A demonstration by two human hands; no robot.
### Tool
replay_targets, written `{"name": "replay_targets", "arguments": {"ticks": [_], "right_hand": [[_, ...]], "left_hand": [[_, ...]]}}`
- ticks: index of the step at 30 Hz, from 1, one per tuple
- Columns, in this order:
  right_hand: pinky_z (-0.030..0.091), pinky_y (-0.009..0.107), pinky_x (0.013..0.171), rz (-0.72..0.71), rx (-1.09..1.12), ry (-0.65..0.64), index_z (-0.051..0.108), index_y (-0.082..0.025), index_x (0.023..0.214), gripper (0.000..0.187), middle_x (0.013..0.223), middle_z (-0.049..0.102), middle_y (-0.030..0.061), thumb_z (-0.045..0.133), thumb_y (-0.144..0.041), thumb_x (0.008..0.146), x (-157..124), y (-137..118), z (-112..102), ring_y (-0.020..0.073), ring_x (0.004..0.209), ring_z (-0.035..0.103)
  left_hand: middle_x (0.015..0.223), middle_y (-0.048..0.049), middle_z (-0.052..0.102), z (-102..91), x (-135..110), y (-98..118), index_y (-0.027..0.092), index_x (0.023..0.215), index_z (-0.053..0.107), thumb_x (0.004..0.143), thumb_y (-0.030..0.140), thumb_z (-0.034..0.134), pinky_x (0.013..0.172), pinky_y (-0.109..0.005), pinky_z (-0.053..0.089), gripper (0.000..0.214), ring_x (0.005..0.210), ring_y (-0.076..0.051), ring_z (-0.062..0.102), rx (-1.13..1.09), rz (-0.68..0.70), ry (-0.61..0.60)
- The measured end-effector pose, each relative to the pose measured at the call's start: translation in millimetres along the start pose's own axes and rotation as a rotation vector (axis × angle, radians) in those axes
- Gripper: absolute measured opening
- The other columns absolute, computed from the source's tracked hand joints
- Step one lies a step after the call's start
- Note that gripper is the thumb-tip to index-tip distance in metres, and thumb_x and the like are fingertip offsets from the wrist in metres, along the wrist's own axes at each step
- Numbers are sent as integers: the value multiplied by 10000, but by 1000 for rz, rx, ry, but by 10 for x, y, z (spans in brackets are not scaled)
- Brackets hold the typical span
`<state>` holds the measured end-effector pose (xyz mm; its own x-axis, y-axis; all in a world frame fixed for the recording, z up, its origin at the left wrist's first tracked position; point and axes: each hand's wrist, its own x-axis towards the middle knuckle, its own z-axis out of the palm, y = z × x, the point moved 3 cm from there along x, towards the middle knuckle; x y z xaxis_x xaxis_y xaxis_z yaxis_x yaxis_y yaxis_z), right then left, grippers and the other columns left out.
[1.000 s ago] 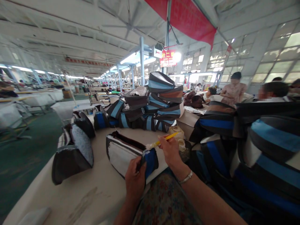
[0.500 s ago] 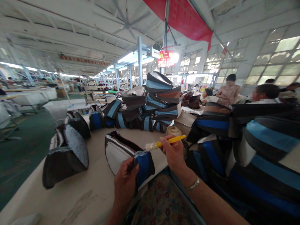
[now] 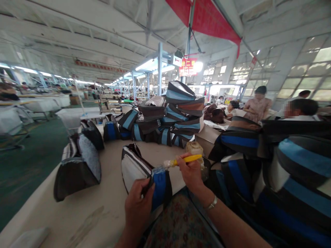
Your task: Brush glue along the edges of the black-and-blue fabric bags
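My left hand (image 3: 139,203) pinches the near edge of a bag piece (image 3: 160,187), black with a blue stripe at its end and a pale side panel. This piece stands on the table in front of me, its top open. In my right hand (image 3: 190,172) is a brush (image 3: 190,158) with a yellow handle, held between thumb and fingers. Its pale, coated bristles are at the upper edge of the blue end, where a whitish film shows. Behind my right hand stands a cloudy plastic container (image 3: 195,148), partly hidden.
Another black bag piece (image 3: 77,177) stands at left on the pale table (image 3: 111,172). Stacked bag pieces (image 3: 181,112) rise at the back, and a larger pile (image 3: 292,182) crowds the right. A folded pale cloth (image 3: 31,237) lies near left. People sit and stand beyond.
The view has shifted, so the scene sits further right. The brush has come slightly lower, closer along the blue end's top edge. Both hands keep their holds.
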<state>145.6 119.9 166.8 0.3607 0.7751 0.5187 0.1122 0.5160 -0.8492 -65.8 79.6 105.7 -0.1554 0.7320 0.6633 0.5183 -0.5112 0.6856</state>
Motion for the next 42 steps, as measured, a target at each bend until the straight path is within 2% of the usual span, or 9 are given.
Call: {"name": "replay_targets", "arguments": {"ticks": [6,10,13,20,25,29,33,37,42], "right_hand": [[411,249,509,-139,-51,-173,592,-214,794,253,581,514,-50,673,-420,916,58,-492,19,120,508,495],[468,293,686,-444,-306,-558,631,-216,874,137,778,644,13,593,-312,964,-24,-739,184,161,708,609],[454,328,765,-573,-486,-790,648,-213,861,115,798,664,28,585,-263,942,21,-747,182,193,776,620],[439,302,761,-708,-560,-730,610,-215,851,134,770,654,13,571,-260,971,177,-865,39,173,745,603],[460,333,790,-706,-670,-981,632,-217,841,146,761,659,26,561,-259,961,140,-767,36,189,753,603],[491,348,788,-683,-485,-794,647,-240,886,111,784,675,26,579,-279,964,125,-895,0,188,753,623],[495,350,830,-553,-385,-805,702,-247,841,71,786,712,15,671,-283,894,73,-840,93,195,775,643],[481,332,742,-410,-365,-546,687,-219,818,170,743,668,30,622,-325,935,165,-629,49,190,720,608],[393,246,530,-12,78,-265,675,-202,875,212,603,564,-31,731,-406,890,-13,-393,30,125,544,512]], "left_hand": [[913,-85,689,162,-5,141,172,1047,702,971,151,566,770,-293,565,157,818,-188,654,153,408,99],[890,-103,678,220,14,245,134,1103,682,960,85,549,729,-321,567,202,785,-207,606,233,572,65],[887,-109,660,227,11,282,109,1106,666,965,70,511,702,-324,572,214,776,-211,593,267,628,33],[878,-108,643,239,13,296,103,1089,651,975,100,490,678,-336,581,197,754,-220,575,293,660,7],[894,-116,658,145,55,273,116,1105,655,1000,119,439,691,-335,578,240,765,-222,591,286,649,-17],[926,-107,689,109,76,244,164,1086,677,1015,157,444,688,-290,571,244,765,-199,620,266,626,-32],[936,-73,699,35,101,147,193,1037,684,1015,170,455,743,-244,569,231,818,-164,671,238,545,-18],[953,-50,701,-309,184,-109,209,1001,664,996,261,517,720,-246,557,155,802,-165,694,295,362,63],[907,-44,627,-796,26,-310,202,960,596,960,358,589,658,-312,495,157,772,-214,632,452,130,302]]}}
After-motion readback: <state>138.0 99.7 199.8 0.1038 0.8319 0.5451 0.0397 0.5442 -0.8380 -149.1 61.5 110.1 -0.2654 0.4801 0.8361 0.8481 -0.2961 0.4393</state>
